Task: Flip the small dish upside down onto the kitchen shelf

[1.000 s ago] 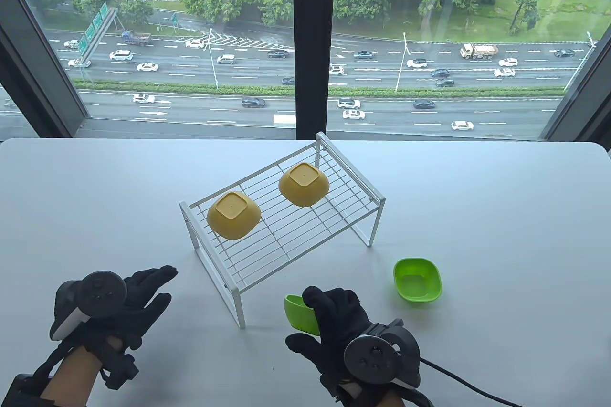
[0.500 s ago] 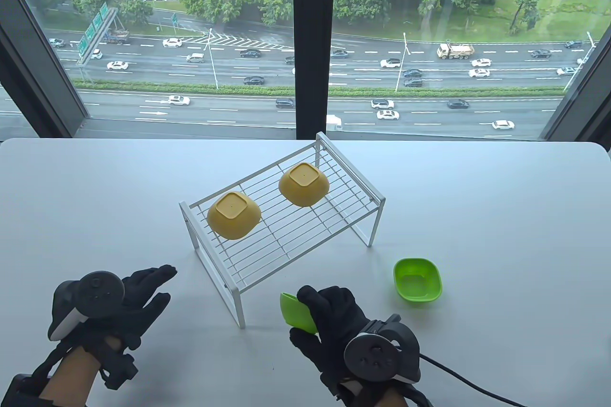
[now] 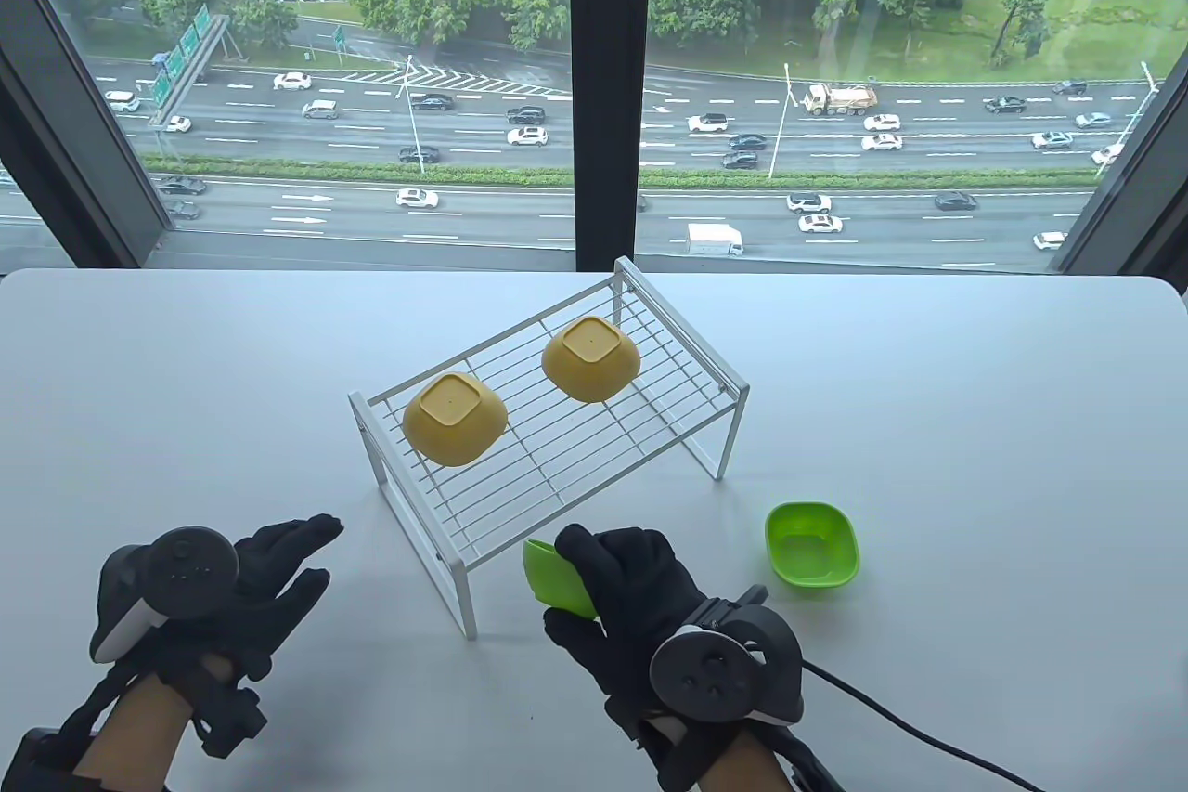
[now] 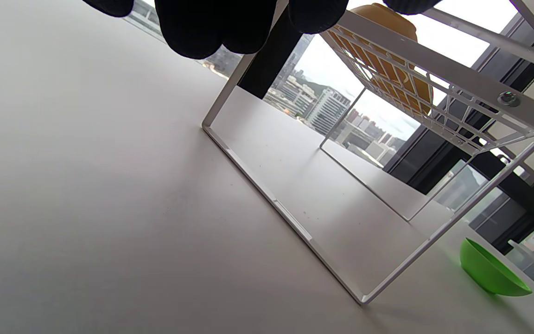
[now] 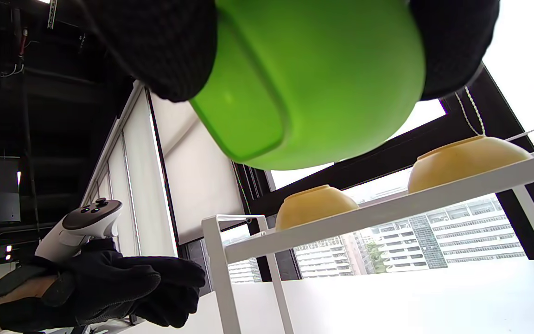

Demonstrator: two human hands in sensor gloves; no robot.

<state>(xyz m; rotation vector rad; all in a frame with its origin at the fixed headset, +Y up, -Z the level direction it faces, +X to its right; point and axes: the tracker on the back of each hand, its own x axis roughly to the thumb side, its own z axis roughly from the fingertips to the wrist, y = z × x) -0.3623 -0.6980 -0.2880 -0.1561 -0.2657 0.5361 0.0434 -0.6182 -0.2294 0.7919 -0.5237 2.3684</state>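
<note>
Fingers of the right hand (image 3: 640,592) curl around a green dish (image 3: 552,571) at lower centre, beside the white shelf (image 3: 557,448), while the left hand (image 3: 232,588) hovers loosely open, lower left.

White table (image 3: 974,383); second green dish (image 3: 811,544) upright on it; window (image 3: 371,86) shows busy road, probably wet.

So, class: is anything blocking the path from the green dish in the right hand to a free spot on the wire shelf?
Nothing visible. The green dish sits by the shelf near corner; the two yellow dishes occupy its far half.
</note>
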